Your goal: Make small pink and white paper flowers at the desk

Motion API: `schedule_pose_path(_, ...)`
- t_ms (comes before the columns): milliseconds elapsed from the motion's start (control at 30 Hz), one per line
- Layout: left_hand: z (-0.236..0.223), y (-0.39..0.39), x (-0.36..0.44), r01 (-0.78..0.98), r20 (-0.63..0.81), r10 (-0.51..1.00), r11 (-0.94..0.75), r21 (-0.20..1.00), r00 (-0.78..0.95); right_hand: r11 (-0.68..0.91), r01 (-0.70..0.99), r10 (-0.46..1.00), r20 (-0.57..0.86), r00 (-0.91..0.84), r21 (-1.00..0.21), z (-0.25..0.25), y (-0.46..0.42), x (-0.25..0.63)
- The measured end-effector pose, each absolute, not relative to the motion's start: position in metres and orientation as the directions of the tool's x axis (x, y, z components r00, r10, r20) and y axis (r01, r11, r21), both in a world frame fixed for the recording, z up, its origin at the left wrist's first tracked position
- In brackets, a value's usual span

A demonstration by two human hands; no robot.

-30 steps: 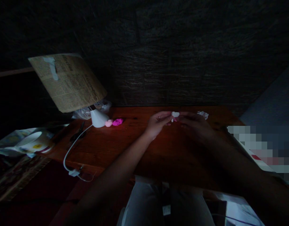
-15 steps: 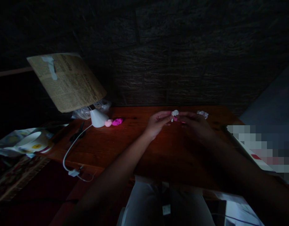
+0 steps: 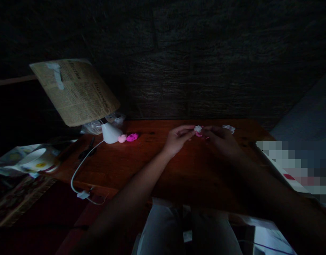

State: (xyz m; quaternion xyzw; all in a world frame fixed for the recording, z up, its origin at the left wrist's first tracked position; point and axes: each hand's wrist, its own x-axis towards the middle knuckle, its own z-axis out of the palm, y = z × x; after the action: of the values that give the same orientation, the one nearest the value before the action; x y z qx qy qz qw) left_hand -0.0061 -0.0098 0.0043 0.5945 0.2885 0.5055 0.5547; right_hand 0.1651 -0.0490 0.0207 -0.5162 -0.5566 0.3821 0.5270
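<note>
Over the far part of the wooden table (image 3: 141, 159), my left hand (image 3: 178, 140) pinches a small white and pink lump (image 3: 198, 129) between thumb and fingers. It looks like modelling clay, white above with pink below. From the other side, the bent fingers of my right hand (image 3: 222, 141) close on the pink part, which they partly hide. A crumpled whitish wrapper or scrap (image 3: 228, 129) lies just behind my right hand. To the left on the tabletop, a pale pink lump (image 3: 122, 138) sits against a bright pink lump (image 3: 132, 137).
A lamp with a newsprint shade (image 3: 78, 94) and white base (image 3: 109, 133) stands at the left. Its cord (image 3: 76, 170) droops over the front edge. Dark scissors (image 3: 87, 150), a plastic bag (image 3: 92, 127) and a white mug (image 3: 40, 160) are nearby. A dark wall (image 3: 173, 71) rises behind.
The white piece between my fingers has become more bunched, and more pink shows beneath it. My right fingers have shifted slightly around it; my left hand has hardly moved.
</note>
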Motion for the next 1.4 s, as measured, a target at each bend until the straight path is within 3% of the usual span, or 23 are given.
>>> schedule_pose_path(1400, 0.0053, -0.0116, -0.0053, -0.262, 0.294, 0.899, -0.213, 0.941, 0.323, 0.224, 0.168, 0.972, 0.232, 0.033, -0.960, 0.0234, -0.0532, 0.1640)
